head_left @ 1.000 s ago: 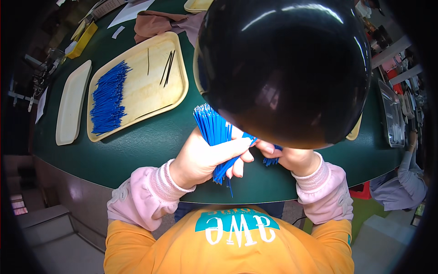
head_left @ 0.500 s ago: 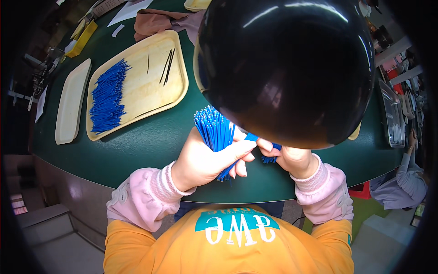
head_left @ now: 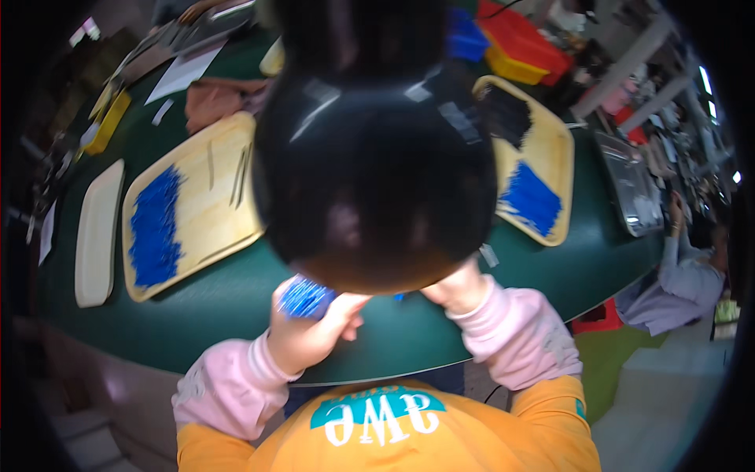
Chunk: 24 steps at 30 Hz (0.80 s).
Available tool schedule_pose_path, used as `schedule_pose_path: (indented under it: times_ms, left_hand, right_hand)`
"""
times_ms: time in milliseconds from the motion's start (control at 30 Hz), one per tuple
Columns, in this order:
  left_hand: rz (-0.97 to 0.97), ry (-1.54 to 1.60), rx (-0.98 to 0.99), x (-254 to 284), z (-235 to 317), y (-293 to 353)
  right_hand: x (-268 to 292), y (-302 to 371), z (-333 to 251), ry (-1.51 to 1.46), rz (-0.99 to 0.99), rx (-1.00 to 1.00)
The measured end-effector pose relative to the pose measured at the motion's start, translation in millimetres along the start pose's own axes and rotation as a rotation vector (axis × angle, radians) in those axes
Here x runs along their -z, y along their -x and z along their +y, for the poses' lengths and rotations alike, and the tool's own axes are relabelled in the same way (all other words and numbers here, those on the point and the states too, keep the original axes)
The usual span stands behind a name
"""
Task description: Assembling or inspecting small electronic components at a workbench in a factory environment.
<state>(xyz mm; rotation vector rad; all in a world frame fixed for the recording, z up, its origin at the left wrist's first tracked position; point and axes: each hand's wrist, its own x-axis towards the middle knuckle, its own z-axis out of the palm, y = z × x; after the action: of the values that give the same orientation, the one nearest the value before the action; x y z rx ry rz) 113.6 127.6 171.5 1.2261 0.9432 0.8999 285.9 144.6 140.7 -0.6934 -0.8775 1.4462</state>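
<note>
Wrapped in my left hand (head_left: 308,330) is a thick bundle of blue wires (head_left: 305,299), its cut ends facing up. My right hand (head_left: 462,289) is to the right, its fingers hidden behind a shiny black dome-shaped object (head_left: 377,181) that blocks the middle of the view. A small bit of blue shows under the dome's edge between my hands; I cannot tell which hand it belongs to. At left, a cream tray (head_left: 218,157) carries a row of blue wires (head_left: 155,228) and a few dark strands. The picture is smeared by motion.
An empty narrow cream tray (head_left: 97,236) lies far left. Another cream tray (head_left: 560,157) on the right holds blue and black wires. Behind are a brown cloth (head_left: 216,106), yellow (head_left: 107,124), red (head_left: 523,35) and blue bins. A person (head_left: 684,275) sits at the right.
The view has shifted, and the black dome now sits further left in it, uncovering the right tray and bins. Both hands appear lower and left; the right hand's fingers and wires are now hidden.
</note>
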Motion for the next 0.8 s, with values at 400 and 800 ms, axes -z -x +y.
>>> schedule_pose_path:
  times_ms: [400, 800]
  left_hand:
    - [-0.228, -0.229, -0.27, 1.6, -29.9, -13.8]
    - [-0.212, -0.179, -0.125, -1.0, -30.5, -20.9]
  right_hand:
    - [12.8, -15.3, 0.5, 0.723, -0.147, 0.26]
    - [109.4, -9.5, -122.8, 2.004, 0.371, 0.162]
